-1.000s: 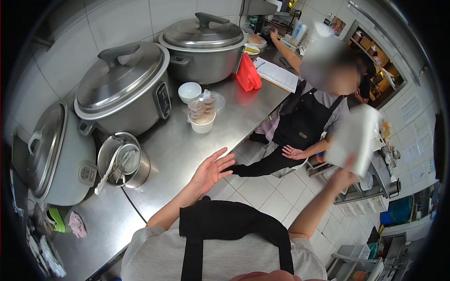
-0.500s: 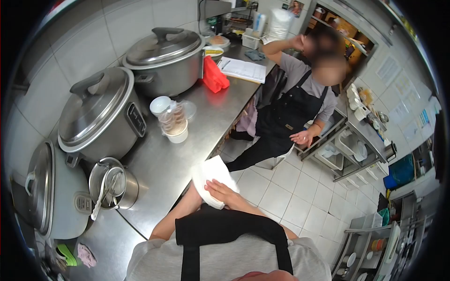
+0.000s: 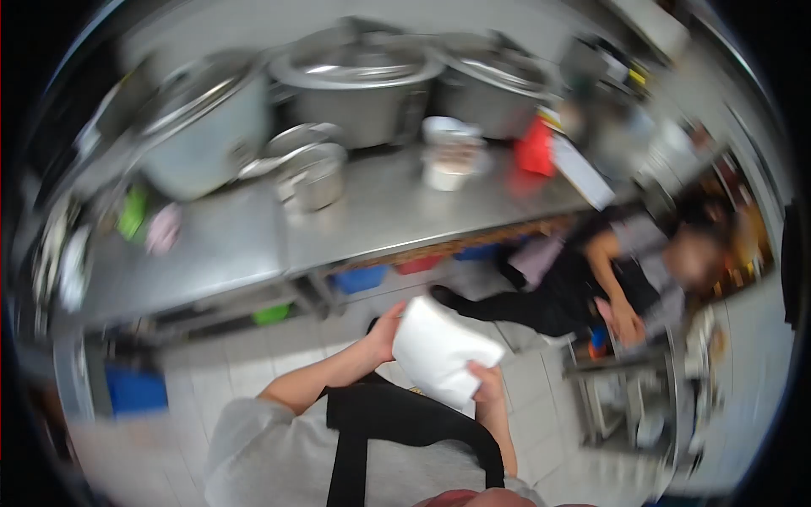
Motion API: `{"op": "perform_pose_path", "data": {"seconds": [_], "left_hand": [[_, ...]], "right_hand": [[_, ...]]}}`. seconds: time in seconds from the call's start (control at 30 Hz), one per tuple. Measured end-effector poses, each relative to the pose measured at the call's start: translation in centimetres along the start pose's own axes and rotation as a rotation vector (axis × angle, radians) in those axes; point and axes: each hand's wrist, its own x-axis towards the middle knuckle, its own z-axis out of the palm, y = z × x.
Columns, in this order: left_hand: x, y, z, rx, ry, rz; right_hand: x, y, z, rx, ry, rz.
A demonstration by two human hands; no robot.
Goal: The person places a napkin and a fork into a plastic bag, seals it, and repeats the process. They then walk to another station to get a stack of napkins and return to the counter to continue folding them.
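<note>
A folded white bundle (image 3: 446, 351), soft like paper towels or cloth, is held in front of my apron, over the floor. On its left edge my left hand (image 3: 389, 329) is closed, with most of the fingers hidden behind it. My right hand (image 3: 487, 382) grips the lower right edge, thumb on the top face. The bundle lies tilted between both hands, away from the counter.
The steel counter (image 3: 228, 253) carries large rice cookers (image 3: 363, 93), a steel pot (image 3: 317, 182), white tubs (image 3: 449, 173) and a red bag (image 3: 536, 148). A seated person in a dark apron (image 3: 574, 296) stretches a leg across the floor ahead right. A shelf rack (image 3: 629, 380) stands behind.
My view has swung left, blurring the room. My right hand has gone from lying flat on the white bundle to gripping its right edge. The seated person's raised arm has come down.
</note>
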Motion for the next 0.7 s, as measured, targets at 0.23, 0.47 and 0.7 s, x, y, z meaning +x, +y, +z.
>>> {"op": "perform_pose_path", "data": {"seconds": [0.23, 0.47, 0.7], "left_hand": [[-18.2, -0.8, -3.4, 0.078, 0.256, 0.443], [-30.0, -1.8, -7.3, -0.031, 0.379, 0.757], [-40.2, 1.0, -10.2, -0.159, -0.038, 0.926]], "right_hand": [[4.7, -0.3, -3.9, 0.495, 0.542, -0.012], [4.4, -7.5, 5.6, -0.262, 0.902, -1.022], [4.1, 17.6, 35.4, -0.591, -0.489, -0.522]]}}
